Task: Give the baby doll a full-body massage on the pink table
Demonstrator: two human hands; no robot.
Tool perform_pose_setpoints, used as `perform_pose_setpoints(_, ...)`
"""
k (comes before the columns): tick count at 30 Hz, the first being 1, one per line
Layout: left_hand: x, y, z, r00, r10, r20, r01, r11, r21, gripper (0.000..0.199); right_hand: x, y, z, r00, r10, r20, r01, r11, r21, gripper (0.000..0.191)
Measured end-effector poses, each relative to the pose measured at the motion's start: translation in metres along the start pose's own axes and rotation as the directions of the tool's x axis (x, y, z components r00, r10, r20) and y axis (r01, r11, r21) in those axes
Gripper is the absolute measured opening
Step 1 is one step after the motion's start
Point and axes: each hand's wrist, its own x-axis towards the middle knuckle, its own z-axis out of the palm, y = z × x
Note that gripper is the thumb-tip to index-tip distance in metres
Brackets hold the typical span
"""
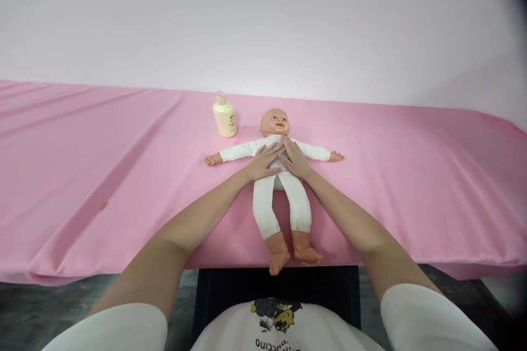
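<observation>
Both hands, left hand [265, 162] and right hand [294, 159], lie flat on the doll [280, 197] beside a lotion bottle [224, 116].

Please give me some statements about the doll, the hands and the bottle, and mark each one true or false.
1. Both hands, left hand and right hand, lie flat on the doll. True.
2. The doll lies face down. False: it lies face up.
3. The bottle stands upright beside the doll's head. True.
4. The right hand holds the bottle. False: no hand touches the bottle.
5. The cloth is blue. False: it is pink.
</observation>
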Motion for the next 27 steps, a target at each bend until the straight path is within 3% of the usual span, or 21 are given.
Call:
perform_pose_setpoints(6,0.005,-0.010,0.008,0.988,-0.087,-0.125,0.069,0.987,-0.142,0.061,-0.011,0.015,0.007,0.995,0.100,-0.016,-0.098,0.989,0.107,0.079)
perform_pose_setpoints(11,0.010,-0.022,0.018,0.959,-0.194,-0.205,0.155,0.969,-0.191,0.062,-0.018,0.019,0.005,0.996,0.087,0.015,-0.088,0.978,0.189,0.079)
perform_pose_setpoints(16,0.013,-0.033,0.025,0.924,-0.265,-0.275,0.203,0.950,-0.236,0.067,-0.024,0.013,-0.002,0.999,0.006,-0.043,0.005,0.967,0.255,0.065)
perform_pose_setpoints(20,0.014,-0.035,0.027,0.925,-0.252,-0.285,0.188,0.954,-0.233,0.068,-0.028,0.003,-0.009,0.992,-0.100,-0.081,0.117,0.962,0.248,0.054)
perform_pose_setpoints(27,0.012,-0.029,0.022,0.923,-0.267,-0.278,0.187,0.941,-0.283,0.068,-0.027,-0.007,-0.022,0.914,-0.398,0.071,0.380,0.906,0.186,0.046)
